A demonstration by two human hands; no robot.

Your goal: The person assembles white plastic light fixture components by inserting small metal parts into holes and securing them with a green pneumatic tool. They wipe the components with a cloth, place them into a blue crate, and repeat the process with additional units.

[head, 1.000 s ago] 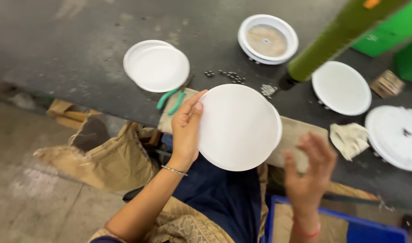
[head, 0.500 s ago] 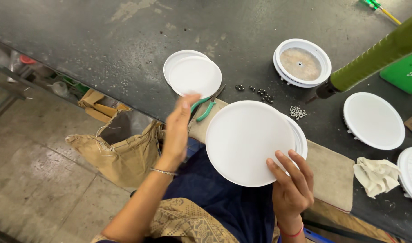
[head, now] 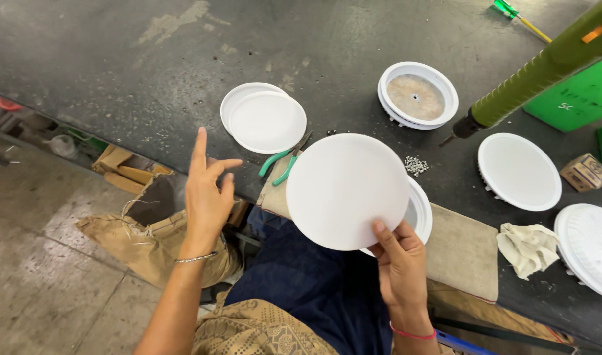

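Right hand: our right hand [head: 399, 263] pinches the lower rim of a round, flat white plastic disc [head: 347, 190], thumb on the near face and fingers behind it.
Left hand: our left hand [head: 208, 190] is open and empty, fingers spread, raised beside the edge of the surface and touching nothing.
Where the disc is: held in the air, tilted towards us, above our lap and the edge of the surface; it covers most of a round white lamp housing [head: 420, 213] lying on a beige cloth pad [head: 462, 246].
How it should handle: we judge the disc light, thin and fairly stiff, with a smooth face that could slip and would show fingerprints or scratches. The rim looks like the best place to hold it, as the right hand does now, with a second hand on the opposite edge if it flexes.
Nearby: green-handled pliers [head: 284, 161] lie just left of the disc, near a stack of two white discs [head: 265, 120]; a small heap of screws [head: 416, 164] sits to the right.
Surface: a dark, scuffed surface [head: 117, 59] also carries an open white housing with a brownish inside [head: 417, 95], two more white housings [head: 519, 171], a crumpled cloth [head: 528, 246] and a green powered screwdriver [head: 537, 72] hanging over it.
Room: a bare concrete floor [head: 45, 276] lies to our left, with a brown sack [head: 140, 240] under the edge.
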